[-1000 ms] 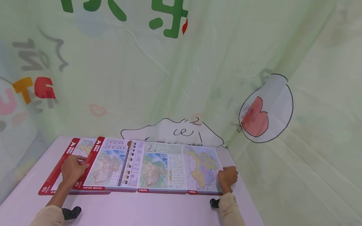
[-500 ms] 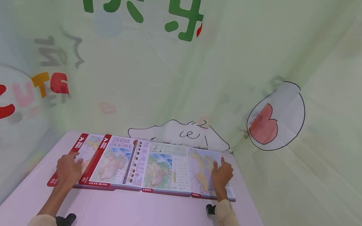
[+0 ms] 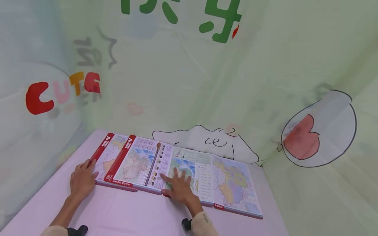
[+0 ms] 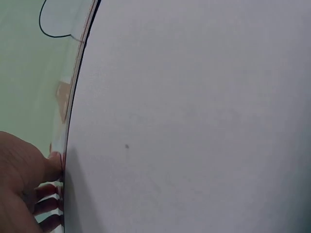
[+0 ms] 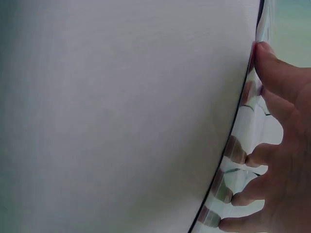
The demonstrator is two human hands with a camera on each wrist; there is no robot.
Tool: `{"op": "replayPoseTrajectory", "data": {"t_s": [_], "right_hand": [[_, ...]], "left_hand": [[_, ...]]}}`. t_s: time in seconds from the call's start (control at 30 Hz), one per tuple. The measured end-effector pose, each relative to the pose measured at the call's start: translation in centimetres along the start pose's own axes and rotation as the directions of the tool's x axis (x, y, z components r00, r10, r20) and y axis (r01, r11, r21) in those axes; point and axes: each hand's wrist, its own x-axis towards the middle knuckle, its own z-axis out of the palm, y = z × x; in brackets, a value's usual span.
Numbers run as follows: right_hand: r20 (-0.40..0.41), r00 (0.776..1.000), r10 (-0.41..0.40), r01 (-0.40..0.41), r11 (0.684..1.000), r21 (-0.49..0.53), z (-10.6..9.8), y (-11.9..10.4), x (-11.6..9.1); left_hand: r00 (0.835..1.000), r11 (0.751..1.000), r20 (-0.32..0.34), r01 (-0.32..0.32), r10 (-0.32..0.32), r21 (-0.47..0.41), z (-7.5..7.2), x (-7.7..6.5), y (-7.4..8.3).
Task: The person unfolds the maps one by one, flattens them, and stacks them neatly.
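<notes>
Several glossy printed maps lie overlapping in a row across the table in the head view. At the left is a red-bordered map (image 3: 107, 157); a second red-bordered map (image 3: 137, 164) partly covers it. Farther right come a green-toned map (image 3: 203, 177) and a multicoloured map (image 3: 236, 183). My left hand (image 3: 83, 180) rests at the leftmost map's left edge, fingers loosely bent. With fingers spread, my right hand (image 3: 179, 188) touches the green-toned map and hides part of it. Both wrist views show fingertips on a glossy surface that mirrors them.
The pale table (image 3: 133, 213) extends in front of the maps. A translucent green curtain (image 3: 177, 98) with printed letters and drawings hangs directly behind and around the table. Black wrist cameras (image 3: 186, 224) sit on both wrists.
My right hand has left the rightmost map's edge and moved left onto the green-toned map. My left hand has shifted to the leftmost map's outer edge. The head view has turned left.
</notes>
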Motion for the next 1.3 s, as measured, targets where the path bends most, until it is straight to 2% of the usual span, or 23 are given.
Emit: {"op": "replayPoseTrajectory", "data": {"t_s": [0.1,0.27,0.37,0.57,0.63,0.7,0.73,0.77,0.8,0.83,0.9,0.93,0.97,1.03,1.07,1.13,1.17,1.23,1.3], "right_hand": [[0.016,1.000,0.009,-0.010,0.999,0.033,-0.7,-0.5,-0.1],[0.042,0.999,0.014,-0.018,0.997,0.078,-1.8,-0.9,-0.2],[0.046,0.998,0.032,-0.034,0.998,0.059,-1.7,-0.6,-0.1],[0.027,0.999,0.047,-0.049,0.993,0.108,-1.7,-0.4,-0.2],[-0.006,0.998,0.058,-0.057,0.992,0.110,-1.6,-0.6,-0.3],[-0.080,0.992,0.101,-0.089,0.986,0.141,-1.6,-1.4,-0.6],[-0.145,0.979,0.145,-0.115,0.974,0.197,-1.7,-2.1,-0.8],[-0.211,0.956,0.204,-0.145,0.953,0.265,-1.8,-2.9,-1.1],[-0.267,0.925,0.272,-0.174,0.924,0.341,-1.9,-3.8,-1.4],[-0.296,0.891,0.344,-0.196,0.880,0.433,-2.0,-4.8,-1.8],[-0.289,0.842,0.455,-0.198,0.760,0.619,-2.3,-6.8,-2.6],[-0.237,0.836,0.495,-0.204,0.682,0.703,-2.4,-7.7,-3.0],[-0.159,0.842,0.516,-0.226,0.603,0.765,-2.2,-8.5,-3.3],[0.022,0.859,0.511,-0.290,0.452,0.844,-1.7,-9.9,-3.9],[0.090,0.864,0.495,-0.314,0.390,0.866,-1.3,-10.4,-4.1],[0.202,0.858,0.473,-0.370,0.296,0.881,-0.9,-11.4,-4.3],[0.234,0.854,0.465,-0.385,0.262,0.885,-0.7,-11.8,-4.4],[0.284,0.842,0.458,-0.416,0.217,0.883,-0.9,-12.7,-4.4],[0.325,0.829,0.454,-0.445,0.185,0.876,-1.3,-13.6,-4.4]], "left_hand": [[1.000,1.000,0.007,-0.018,0.018,-0.006,0.0,-0.2,-0.2],[1.000,0.999,0.015,-0.022,0.023,-0.034,-0.9,-1.9,-0.3],[0.999,0.999,0.050,-0.009,0.011,-0.034,-1.6,-2.8,0.0],[0.991,0.999,0.126,0.035,-0.034,-0.008,-2.1,-4.0,0.3],[0.992,0.999,0.121,0.036,-0.034,-0.018,-2.0,-4.3,0.2],[0.992,0.997,0.119,0.053,-0.047,-0.048,-1.9,-4.5,0.1],[0.992,0.996,0.107,0.066,-0.059,-0.062,-1.9,-4.5,0.0],[0.992,0.993,0.099,0.084,-0.076,-0.078,-2.1,-4.5,-0.1],[0.991,0.990,0.093,0.102,-0.093,-0.094,-2.3,-4.4,-0.1],[0.990,0.987,0.090,0.119,-0.110,-0.107,-2.6,-4.3,-0.1],[0.986,0.981,0.102,0.144,-0.131,-0.131,-3.4,-3.7,0.0],[0.984,0.980,0.117,0.150,-0.134,-0.134,-3.8,-3.3,0.0],[0.981,0.979,0.144,0.154,-0.134,-0.137,-4.1,-2.8,0.1],[0.970,0.978,0.204,0.161,-0.132,-0.131,-4.5,-2.0,0.3],[0.962,0.977,0.235,0.170,-0.136,-0.128,-4.6,-1.7,0.4],[0.948,0.975,0.282,0.189,-0.151,-0.113,-4.6,-1.2,0.6],[0.943,0.974,0.294,0.197,-0.157,-0.111,-4.5,-1.0,0.7],[0.933,0.970,0.314,0.219,-0.175,-0.110,-4.4,-0.6,0.8],[0.926,0.965,0.327,0.236,-0.187,-0.116,-4.2,-0.3,0.7]]}}
